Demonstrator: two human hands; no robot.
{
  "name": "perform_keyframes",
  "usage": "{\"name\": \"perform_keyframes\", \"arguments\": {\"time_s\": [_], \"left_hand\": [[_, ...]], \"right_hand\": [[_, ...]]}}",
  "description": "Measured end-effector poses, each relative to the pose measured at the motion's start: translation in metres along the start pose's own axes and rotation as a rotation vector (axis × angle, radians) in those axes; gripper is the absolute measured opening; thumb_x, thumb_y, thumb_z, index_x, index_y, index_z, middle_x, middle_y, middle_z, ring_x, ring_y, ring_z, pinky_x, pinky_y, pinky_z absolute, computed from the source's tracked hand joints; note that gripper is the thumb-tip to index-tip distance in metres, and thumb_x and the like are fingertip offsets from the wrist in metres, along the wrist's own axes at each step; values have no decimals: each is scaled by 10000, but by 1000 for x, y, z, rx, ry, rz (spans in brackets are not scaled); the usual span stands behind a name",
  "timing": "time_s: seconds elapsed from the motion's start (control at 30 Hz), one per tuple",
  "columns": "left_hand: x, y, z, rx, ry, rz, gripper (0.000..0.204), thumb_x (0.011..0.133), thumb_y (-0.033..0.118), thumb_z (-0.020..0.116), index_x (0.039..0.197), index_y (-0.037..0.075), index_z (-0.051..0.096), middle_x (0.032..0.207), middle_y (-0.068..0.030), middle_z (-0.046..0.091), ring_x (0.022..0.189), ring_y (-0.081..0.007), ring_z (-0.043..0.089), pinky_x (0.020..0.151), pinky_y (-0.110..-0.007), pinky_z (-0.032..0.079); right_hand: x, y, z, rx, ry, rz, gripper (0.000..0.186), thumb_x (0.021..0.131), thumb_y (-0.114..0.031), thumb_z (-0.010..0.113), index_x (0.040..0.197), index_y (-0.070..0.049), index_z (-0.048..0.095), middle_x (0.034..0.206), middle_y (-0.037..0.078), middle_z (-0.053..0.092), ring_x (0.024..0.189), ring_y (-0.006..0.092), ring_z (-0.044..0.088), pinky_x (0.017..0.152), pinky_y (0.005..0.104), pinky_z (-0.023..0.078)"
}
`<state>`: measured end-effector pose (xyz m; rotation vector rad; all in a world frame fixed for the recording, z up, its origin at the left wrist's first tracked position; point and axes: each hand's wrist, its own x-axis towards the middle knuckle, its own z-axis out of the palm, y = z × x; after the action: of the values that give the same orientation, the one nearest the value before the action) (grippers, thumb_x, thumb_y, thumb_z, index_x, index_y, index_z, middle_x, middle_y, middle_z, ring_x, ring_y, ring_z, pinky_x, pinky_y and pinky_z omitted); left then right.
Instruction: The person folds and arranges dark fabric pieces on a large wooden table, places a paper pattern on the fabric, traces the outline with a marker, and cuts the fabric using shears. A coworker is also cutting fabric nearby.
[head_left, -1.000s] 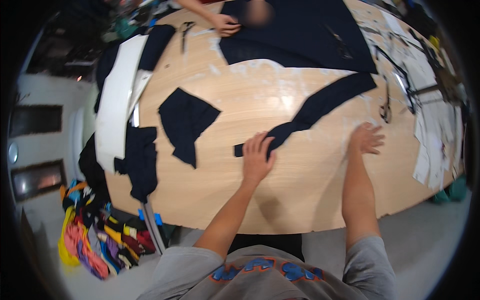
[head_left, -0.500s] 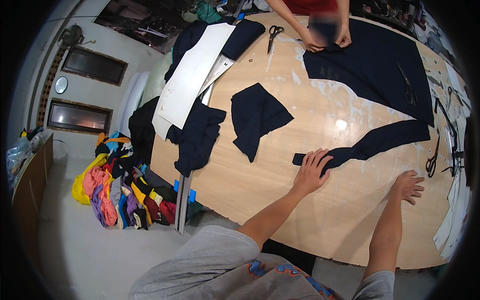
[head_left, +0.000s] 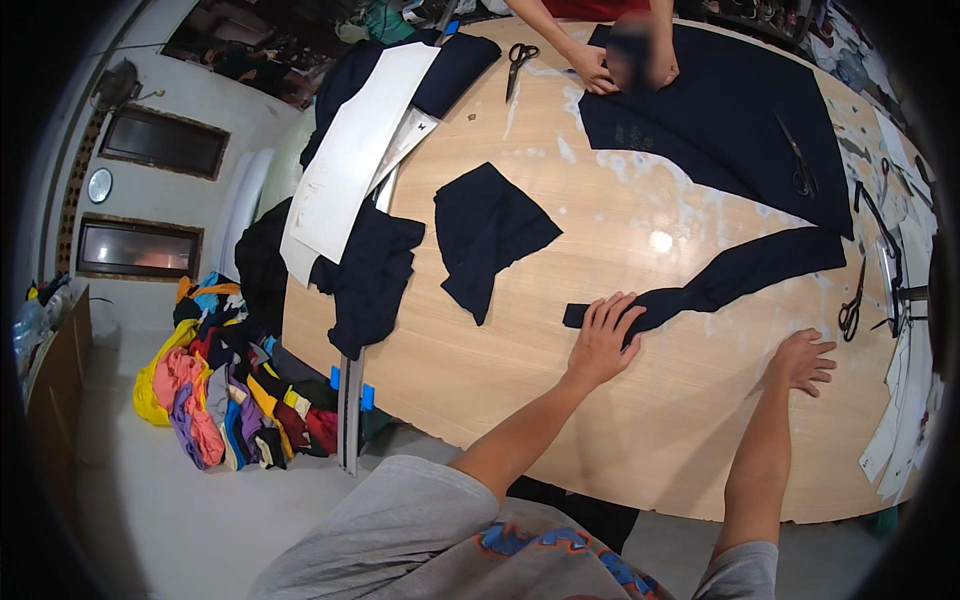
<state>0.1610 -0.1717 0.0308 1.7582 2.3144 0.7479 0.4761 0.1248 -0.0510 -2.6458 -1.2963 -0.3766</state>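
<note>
My left hand [head_left: 602, 340] lies with its fingers stretched out over the left end of a long, narrow strip of navy cloth [head_left: 745, 272], pressing it to the wooden table [head_left: 520, 400]. The strip is rumpled and twisted near its middle, and runs up to the right. My right hand [head_left: 803, 361] rests on the bare tabletop below the strip's right end, fingers spread and holding nothing. Closest to it lies a pair of black scissors [head_left: 851, 314]. A folded navy cloth piece [head_left: 493, 228] sits to the left of my left hand.
Across the table, another person's hands [head_left: 597, 76] handle a large navy cloth [head_left: 735, 125] with scissors [head_left: 799, 162] on it. More scissors [head_left: 518, 65] lie farther left. White pattern boards [head_left: 362, 150] cover navy fabric. Colourful cloth [head_left: 215, 395] is heaped on the floor.
The whole view has shifted slightly, so things appear a little farther left. My hands keep their places on the strip and the table. The other person's hands have moved a little at the navy cloth.
</note>
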Motion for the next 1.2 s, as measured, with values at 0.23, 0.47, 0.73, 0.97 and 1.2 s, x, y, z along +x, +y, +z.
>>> {"name": "perform_keyframes", "arguments": {"time_s": [0.23,0.47,0.73,0.97,1.2], "left_hand": [[4,-5,3,-3,9,-1,546,980,266,730,1496,140,604,1632,-113,536,1549,-321,469,1290,-562,347],[7,2,12,7,15,-18,499,961,208,715,1449,124,653,1607,-105,578,1533,-338,487,1265,-566,355],[6,7,8,34,18,-44,466,972,176,733,1430,122,667,1605,-105,573,1540,-330,476,1282,-539,347],[4,5,-1,57,22,-98,556,983,253,740,1513,156,604,1629,-101,539,1543,-334,461,1309,-548,315],[-6,-4,16,166,245,-302,691,970,335,749,1590,103,553,1619,-174,549,1532,-389,458,1316,-598,267]], "right_hand": [[-3,10,22,-71,91,-58,713,1138,-571,413,1730,-174,400,1752,295,381,1570,568,393,1138,877,304],[-3,-7,-1,35,42,-17,700,1137,-511,444,1732,-142,416,1777,291,352,1639,516,329,1237,828,226],[-5,-13,-27,46,3,-9,681,1146,-453,415,1742,-124,388,1782,309,326,1647,524,301,1249,809,224],[-12,-2,3,43,40,19,686,1131,-486,391,1754,-201,384,1791,275,340,1641,516,330,1228,828,234],[-9,1,25,34,56,15,712,1121,-501,368,1768,-204,359,1817,264,294,1659,531,284,1263,817,154]]}}
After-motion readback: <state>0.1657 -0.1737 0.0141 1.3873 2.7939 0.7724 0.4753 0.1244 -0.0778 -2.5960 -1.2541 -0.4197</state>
